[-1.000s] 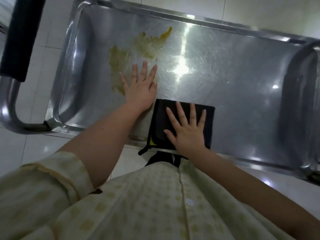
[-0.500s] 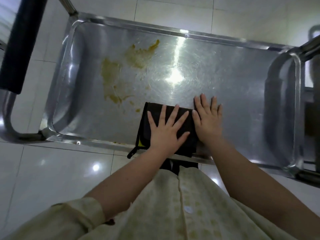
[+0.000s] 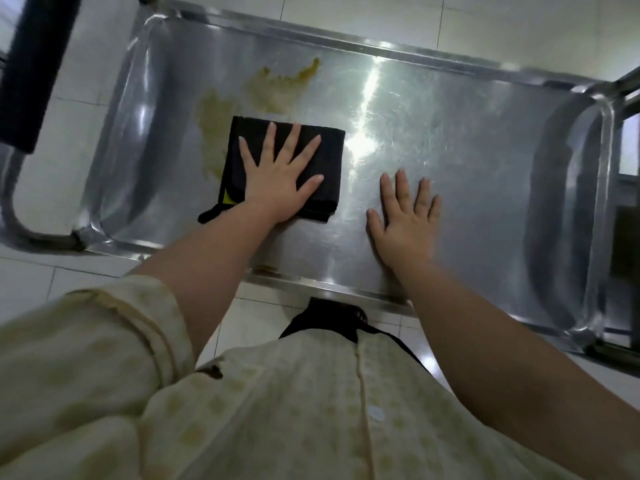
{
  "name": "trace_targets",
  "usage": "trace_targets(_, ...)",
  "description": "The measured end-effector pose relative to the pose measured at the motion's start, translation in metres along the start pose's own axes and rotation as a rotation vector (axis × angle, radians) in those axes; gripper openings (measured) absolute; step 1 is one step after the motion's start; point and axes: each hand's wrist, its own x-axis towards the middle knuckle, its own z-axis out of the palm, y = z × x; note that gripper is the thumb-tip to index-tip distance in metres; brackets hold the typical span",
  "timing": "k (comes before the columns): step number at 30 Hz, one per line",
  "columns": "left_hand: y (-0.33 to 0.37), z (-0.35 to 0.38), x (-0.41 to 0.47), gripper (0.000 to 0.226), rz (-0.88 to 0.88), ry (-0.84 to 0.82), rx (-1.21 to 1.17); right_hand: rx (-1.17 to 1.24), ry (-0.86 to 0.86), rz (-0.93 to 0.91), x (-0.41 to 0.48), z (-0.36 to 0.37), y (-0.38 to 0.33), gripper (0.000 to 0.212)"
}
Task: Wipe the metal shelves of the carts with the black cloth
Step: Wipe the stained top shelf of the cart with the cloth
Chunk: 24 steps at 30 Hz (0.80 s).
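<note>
The cart's top metal shelf (image 3: 467,140) fills the view, shiny and scratched. A yellow-green smear (image 3: 273,88) spreads over its left half. The folded black cloth (image 3: 329,150) lies flat on the lower edge of that smear. My left hand (image 3: 280,178) presses down on the cloth with straight, spread fingers. Flat on the bare metal to the right of the cloth rests my right hand (image 3: 405,216), fingers straight, apart from the cloth.
The cart's black-padded push handle (image 3: 31,71) stands at the far left on a bent steel tube (image 3: 14,202). A raised rim (image 3: 329,289) runs round the shelf. White floor tiles (image 3: 485,26) surround the cart. A second cart's frame (image 3: 627,188) shows at the right edge.
The cloth passed from under my right hand to under my left hand, which pushed it up and left onto the smear. My right hand moved off to the right onto bare metal.
</note>
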Motion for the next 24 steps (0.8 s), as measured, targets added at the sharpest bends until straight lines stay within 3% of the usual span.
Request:
trace_targets(9,0.036,0.033,-0.125,0.082,0.020,-0.134,0.003,0.021,0.023,-0.074,-0.004,0.001,0.003,0.065)
trace_targets(17,-0.038,0.019,-0.115,0.089,-0.096,-0.117,-0.005,0.071,0.039,-0.104,-0.002,0.003,0.007,0.064)
trace_targets(21,-0.014,0.024,-0.113,0.087,-0.161,-0.096,-0.023,0.013,0.036,-0.140,-0.002,0.005,0.009,0.065)
trace_targets(24,0.028,0.026,-0.107,0.087,-0.111,-0.086,-0.009,-0.007,0.018,-0.137,-0.003,0.003,0.011,0.066)
